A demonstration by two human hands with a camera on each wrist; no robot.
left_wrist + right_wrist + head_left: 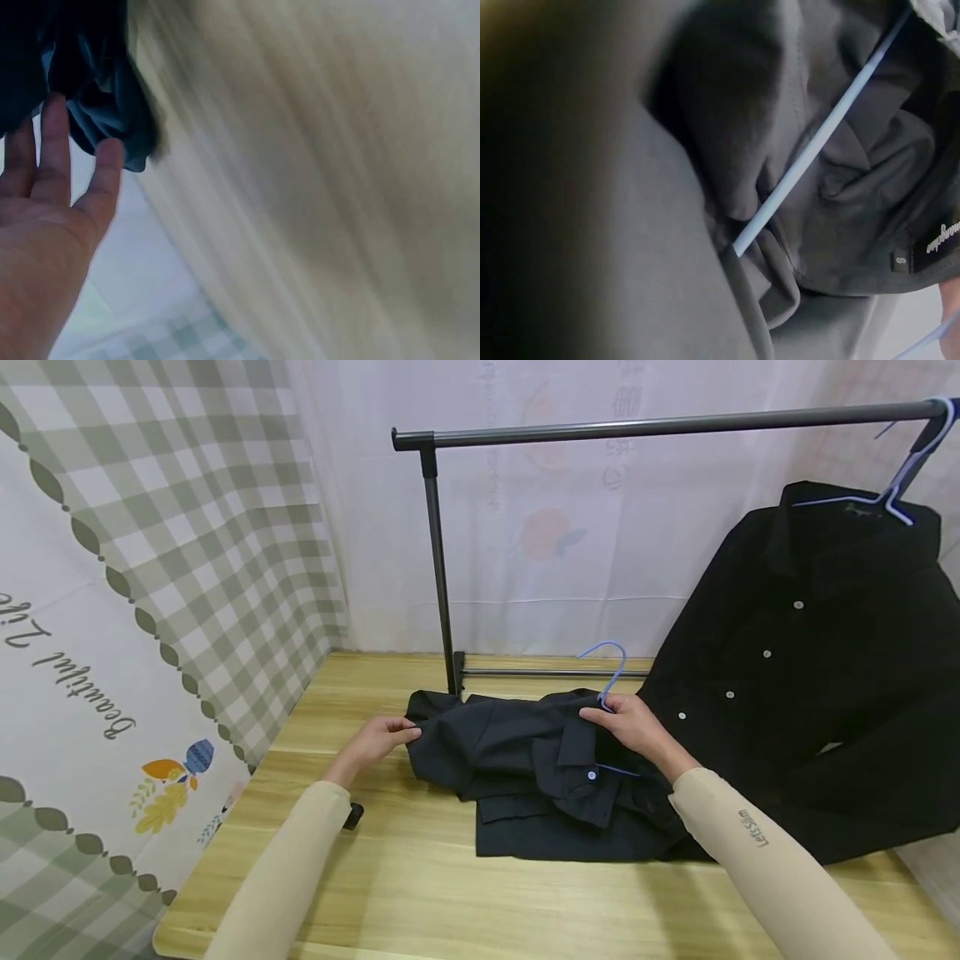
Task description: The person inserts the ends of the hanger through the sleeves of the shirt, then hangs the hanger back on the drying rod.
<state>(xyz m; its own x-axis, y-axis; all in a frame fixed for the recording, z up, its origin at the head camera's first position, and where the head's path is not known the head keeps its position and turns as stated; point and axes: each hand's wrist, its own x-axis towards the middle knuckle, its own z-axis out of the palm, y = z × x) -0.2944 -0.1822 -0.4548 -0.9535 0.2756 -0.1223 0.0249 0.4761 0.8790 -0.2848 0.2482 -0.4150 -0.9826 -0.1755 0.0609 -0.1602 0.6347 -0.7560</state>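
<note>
A black shirt lies bunched on the table with a light blue hanger in its neck, the hook standing up. My left hand pinches the shirt's left end between thumb and fingers; in the left wrist view dark cloth hangs at the fingertips. At the collar, my right hand grips the neck of the hanger, with the thumb over the collar's front. Inside the shirt, a hanger bar runs across in the right wrist view, near the collar label. Most of the right fingers are hidden there.
A dark metal rack stands behind, its top rail running right. Another black shirt hangs from it on a blue hanger, its lower part spread onto the table. A small black object lies beside the left forearm. Checked cloth borders the left.
</note>
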